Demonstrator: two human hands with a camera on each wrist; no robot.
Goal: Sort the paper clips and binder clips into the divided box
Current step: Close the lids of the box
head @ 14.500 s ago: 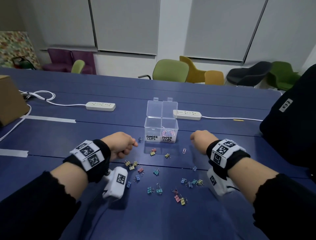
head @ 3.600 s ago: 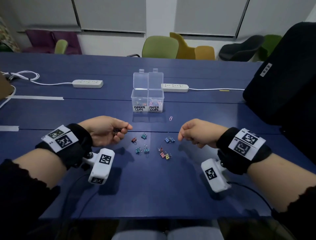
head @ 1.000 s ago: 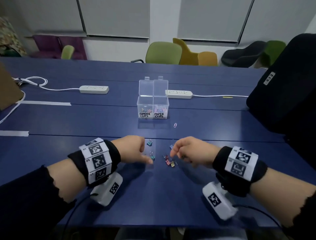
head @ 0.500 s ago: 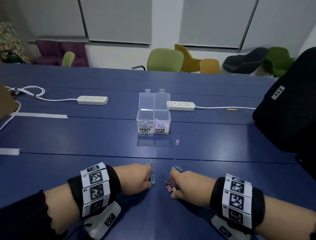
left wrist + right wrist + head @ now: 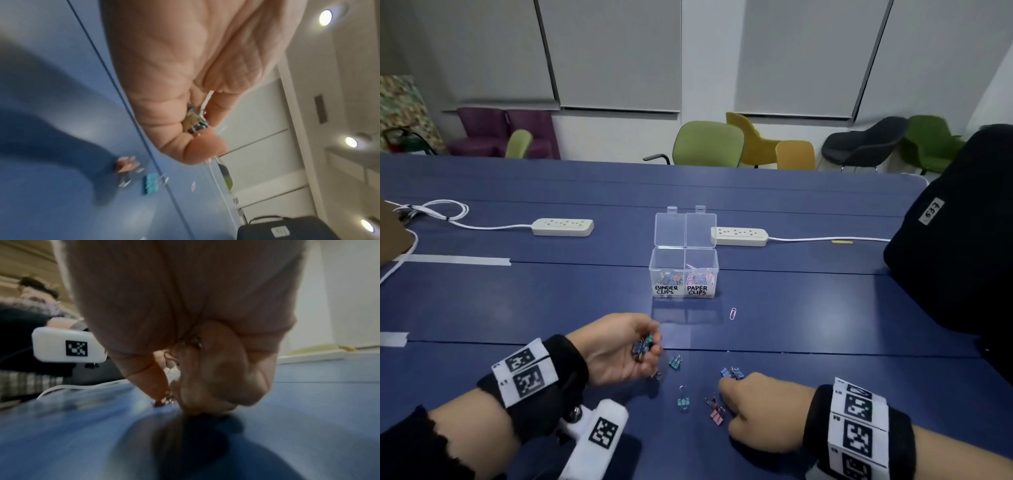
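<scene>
The clear divided box (image 5: pixel 684 274) stands open mid-table, with binder clips in its left cell and paper clips in its right. My left hand (image 5: pixel 650 349) is raised a little, fingers curled round a bunch of binder clips (image 5: pixel 643 346), also seen as binder clips (image 5: pixel 195 120). My right hand (image 5: pixel 726 401) rests curled on the table and pinches a pink binder clip (image 5: pixel 163 400); metal handles show inside its palm. Loose on the table lie teal clips (image 5: pixel 675 361) (image 5: pixel 683 402), a blue clip (image 5: pixel 731 371), a pink clip (image 5: pixel 717 416) and a pink paper clip (image 5: pixel 732 313).
Two white power strips (image 5: pixel 563 227) (image 5: pixel 739 236) with cables lie behind the box. A black bag (image 5: pixel 955 246) sits at the right, a cardboard box edge (image 5: pixel 390 236) at the left. Tape strips (image 5: pixel 455 260) mark the blue table (image 5: pixel 551 301).
My left hand has lifted off the table with binder clips in its curled fingers. My right hand stays down by the pink clip, fingers closed onto it.
</scene>
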